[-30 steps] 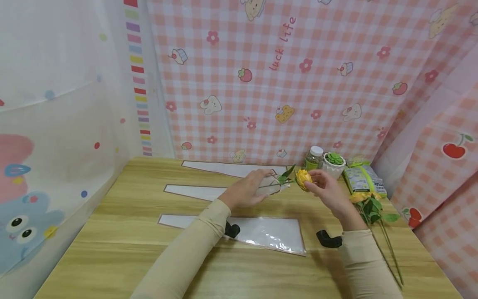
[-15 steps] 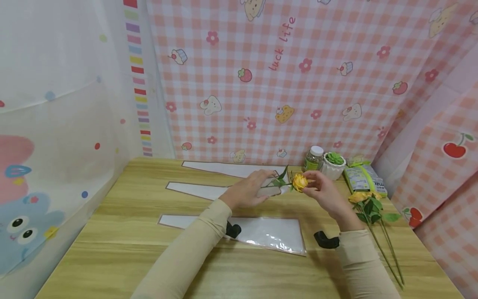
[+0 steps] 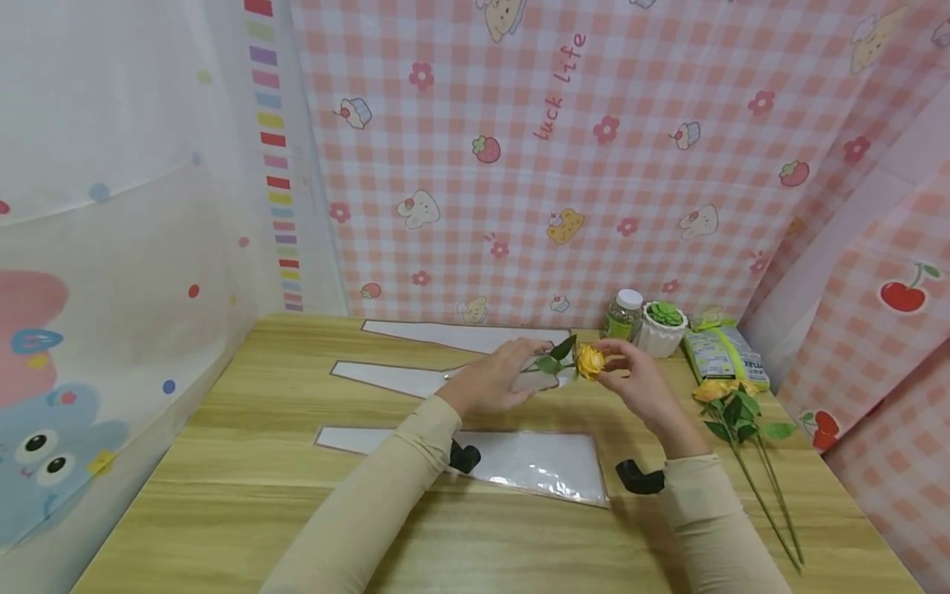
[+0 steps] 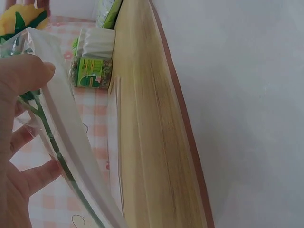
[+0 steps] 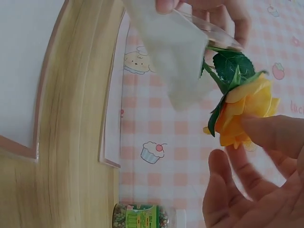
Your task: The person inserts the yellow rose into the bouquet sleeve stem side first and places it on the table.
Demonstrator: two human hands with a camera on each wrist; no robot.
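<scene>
The left hand [image 3: 493, 379] grips a white-backed clear sleeve [image 3: 536, 378]; in the left wrist view its thumb lies over the sleeve [image 4: 71, 114], with the green stem [image 4: 52, 137] inside. A yellow rose [image 3: 590, 361] sticks out of the sleeve's right end, its leaves [image 3: 552, 364] at the opening. The right hand [image 3: 641, 384] pinches the bloom from the right. Seen from the right wrist, the thumb presses the petals [image 5: 247, 107], fingers beneath, and leaves [image 5: 230, 66] touch the sleeve's edge.
Two tapered white sleeves [image 3: 534, 462] [image 3: 423, 330] lie on the wooden table [image 3: 223, 462]. Yellow roses [image 3: 742, 412] lie at the right. Behind stand a jar [image 3: 622, 318], a potted succulent [image 3: 660, 334] and a grey-green packet [image 3: 723, 355].
The right hand and the rose have moved left, towards the left hand, and the bloom sits closer to the sleeve. The left hand has stayed nearly still.
</scene>
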